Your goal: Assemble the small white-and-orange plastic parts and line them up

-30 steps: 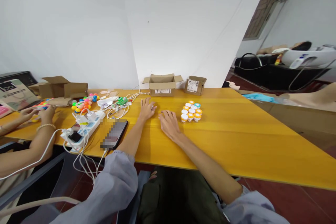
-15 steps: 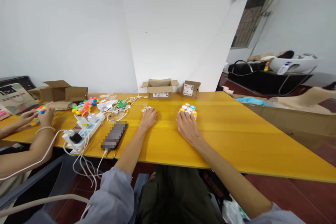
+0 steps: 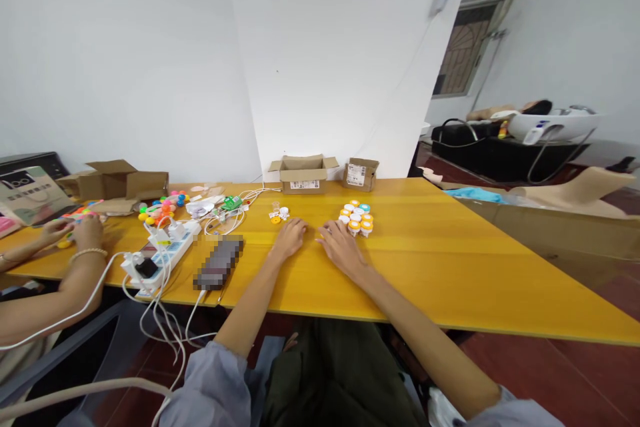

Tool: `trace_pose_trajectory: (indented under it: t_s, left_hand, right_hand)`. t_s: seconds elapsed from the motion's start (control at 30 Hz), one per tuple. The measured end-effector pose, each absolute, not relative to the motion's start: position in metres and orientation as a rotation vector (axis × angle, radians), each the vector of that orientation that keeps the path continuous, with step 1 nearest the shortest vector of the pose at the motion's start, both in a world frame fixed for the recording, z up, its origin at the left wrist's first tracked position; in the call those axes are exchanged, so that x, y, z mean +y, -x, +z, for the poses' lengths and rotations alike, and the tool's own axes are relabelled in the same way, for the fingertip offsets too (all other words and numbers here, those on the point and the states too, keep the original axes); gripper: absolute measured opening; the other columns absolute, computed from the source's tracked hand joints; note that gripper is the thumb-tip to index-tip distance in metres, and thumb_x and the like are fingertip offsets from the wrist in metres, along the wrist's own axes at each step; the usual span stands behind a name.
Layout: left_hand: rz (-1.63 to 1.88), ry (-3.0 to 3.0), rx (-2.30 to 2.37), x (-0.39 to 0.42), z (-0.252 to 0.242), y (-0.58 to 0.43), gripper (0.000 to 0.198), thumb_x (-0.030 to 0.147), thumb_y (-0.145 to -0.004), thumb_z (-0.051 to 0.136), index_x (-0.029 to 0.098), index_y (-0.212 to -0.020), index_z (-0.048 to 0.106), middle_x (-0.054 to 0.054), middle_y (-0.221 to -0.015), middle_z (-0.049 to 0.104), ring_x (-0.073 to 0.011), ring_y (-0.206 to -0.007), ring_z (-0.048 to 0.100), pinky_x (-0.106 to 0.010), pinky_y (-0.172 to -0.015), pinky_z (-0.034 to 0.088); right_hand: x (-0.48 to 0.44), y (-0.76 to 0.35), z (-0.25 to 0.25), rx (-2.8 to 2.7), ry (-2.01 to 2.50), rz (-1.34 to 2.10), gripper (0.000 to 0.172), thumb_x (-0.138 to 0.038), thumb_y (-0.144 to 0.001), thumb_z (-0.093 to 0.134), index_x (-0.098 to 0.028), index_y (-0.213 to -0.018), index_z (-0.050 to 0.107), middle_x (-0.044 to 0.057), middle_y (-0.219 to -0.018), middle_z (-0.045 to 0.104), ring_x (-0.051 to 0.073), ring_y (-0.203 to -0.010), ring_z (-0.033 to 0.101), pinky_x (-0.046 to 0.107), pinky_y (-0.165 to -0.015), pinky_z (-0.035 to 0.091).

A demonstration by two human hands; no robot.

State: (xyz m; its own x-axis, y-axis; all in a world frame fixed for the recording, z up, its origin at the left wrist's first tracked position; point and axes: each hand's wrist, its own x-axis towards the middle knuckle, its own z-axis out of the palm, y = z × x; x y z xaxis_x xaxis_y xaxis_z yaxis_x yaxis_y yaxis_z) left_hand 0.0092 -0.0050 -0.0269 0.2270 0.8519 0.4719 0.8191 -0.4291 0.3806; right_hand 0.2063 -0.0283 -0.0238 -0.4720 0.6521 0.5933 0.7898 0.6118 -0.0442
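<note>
My left hand (image 3: 291, 237) lies palm down on the yellow table (image 3: 450, 267), fingers loosely curled, with nothing visibly in it. Just beyond it sit a small clear cup, a white die and an orange lid (image 3: 278, 213). My right hand (image 3: 339, 246) rests flat beside it with fingers stretched toward a cluster of small jars with orange, white and teal lids (image 3: 356, 217). The fingertips stop just short of the jars.
A phone (image 3: 219, 261) and a white power strip with cables (image 3: 161, 250) lie to my left. Two open cardboard boxes (image 3: 304, 173) stand against the wall. At the far left another person's hands (image 3: 75, 232) work among colourful small toys (image 3: 160, 205).
My right hand reached onto the jar cluster half a second ago and has drawn back toward me and to the left. My left hand has slid back from the small cup.
</note>
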Motion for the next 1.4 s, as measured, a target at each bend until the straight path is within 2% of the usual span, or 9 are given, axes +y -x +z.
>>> trace_pose_trajectory:
  t_s: [0.17,0.3,0.43,0.6,0.77,0.93,1.17,1.3,1.4]
  left_hand:
    - [1.192,-2.061,1.365,-0.004,-0.023,-0.011,0.027,0.023,-0.094,0.047,0.023,-0.104,0.072,-0.005,-0.099,0.076,-0.0214,-0.095,0.069,-0.038,-0.092,0.055]
    - [1.204,-1.935,1.311,-0.003,-0.020,-0.010,0.022,0.026,-0.091,0.054,0.022,-0.100,0.074,-0.004,-0.099,0.076,-0.0216,-0.095,0.069,-0.038,-0.094,0.054]
    - [1.189,-1.946,1.245,-0.006,-0.022,-0.014,0.024,0.022,-0.084,0.064,0.022,-0.107,0.071,-0.005,-0.107,0.073,-0.0195,-0.095,0.068,-0.035,-0.089,0.055]
    - [1.166,-1.882,1.202,-0.009,-0.022,-0.015,0.024,0.022,-0.082,0.069,0.020,-0.105,0.068,-0.004,-0.100,0.073,-0.0180,-0.091,0.068,-0.033,-0.086,0.056]
    - [1.182,-1.760,1.180,-0.008,-0.015,-0.011,0.025,0.033,-0.082,0.072,0.019,-0.102,0.069,-0.006,-0.101,0.074,-0.0195,-0.094,0.068,-0.033,-0.086,0.055]
    - [1.202,-1.688,1.159,-0.010,-0.010,-0.011,0.027,0.042,-0.083,0.069,0.020,-0.099,0.069,-0.002,-0.084,0.070,-0.0174,-0.078,0.066,-0.030,-0.073,0.055]
    - [1.216,-1.819,1.266,-0.018,-0.005,-0.017,0.040,0.057,-0.085,0.062,0.018,-0.076,0.065,0.002,-0.062,0.058,-0.0146,-0.065,0.056,-0.027,-0.064,0.047]
    - [1.198,-1.891,1.402,-0.020,-0.004,-0.017,0.050,0.062,-0.087,0.055,0.018,-0.063,0.059,0.003,-0.056,0.052,-0.0147,-0.062,0.051,-0.028,-0.062,0.042]
    - [1.202,-1.865,1.332,-0.019,-0.005,-0.017,0.046,0.062,-0.084,0.059,0.018,-0.076,0.066,0.001,-0.063,0.058,-0.0159,-0.066,0.054,-0.028,-0.066,0.044]
  right_hand:
    - [-0.007,-0.178,-0.021,-2.118,1.200,-0.033,0.016,-0.023,-0.095,0.053,-0.024,-0.104,0.066,0.010,-0.103,0.067,0.024,-0.098,0.059,0.036,-0.086,0.050]
    - [0.013,-0.165,-0.027,-1.769,1.211,0.418,0.014,-0.033,-0.088,0.057,-0.022,-0.093,0.064,0.005,-0.088,0.070,0.023,-0.083,0.064,0.035,-0.076,0.052]
    - [0.022,-0.164,-0.036,-1.519,1.086,0.727,0.028,-0.050,-0.078,0.066,-0.024,-0.080,0.059,0.001,-0.074,0.068,0.021,-0.070,0.064,0.035,-0.068,0.054]
    - [0.019,-0.169,-0.040,-1.520,0.903,0.988,0.034,-0.055,-0.074,0.069,-0.023,-0.084,0.061,0.002,-0.078,0.070,0.021,-0.073,0.067,0.036,-0.071,0.057]
    - [0.010,-0.174,-0.035,-1.617,0.846,1.010,0.034,-0.052,-0.073,0.070,-0.022,-0.088,0.063,0.002,-0.084,0.072,0.021,-0.079,0.068,0.036,-0.075,0.057]
    - [0.005,-0.176,-0.029,-1.661,0.834,0.995,0.029,-0.045,-0.071,0.071,-0.022,-0.086,0.063,0.000,-0.078,0.071,0.020,-0.075,0.066,0.035,-0.074,0.055]
    - [0.001,-0.177,-0.028,-1.777,0.933,0.804,0.017,-0.028,-0.069,0.070,-0.023,-0.083,0.063,0.000,-0.081,0.070,0.020,-0.077,0.065,0.034,-0.076,0.052]
    - [0.001,-0.177,-0.030,-1.821,0.944,0.732,0.020,-0.024,-0.068,0.069,-0.024,-0.088,0.066,0.001,-0.087,0.071,0.021,-0.081,0.064,0.034,-0.078,0.052]
    - [0.002,-0.178,-0.030,-1.832,0.954,0.741,0.019,-0.023,-0.070,0.067,-0.024,-0.089,0.067,0.000,-0.084,0.071,0.020,-0.076,0.063,0.033,-0.075,0.051]
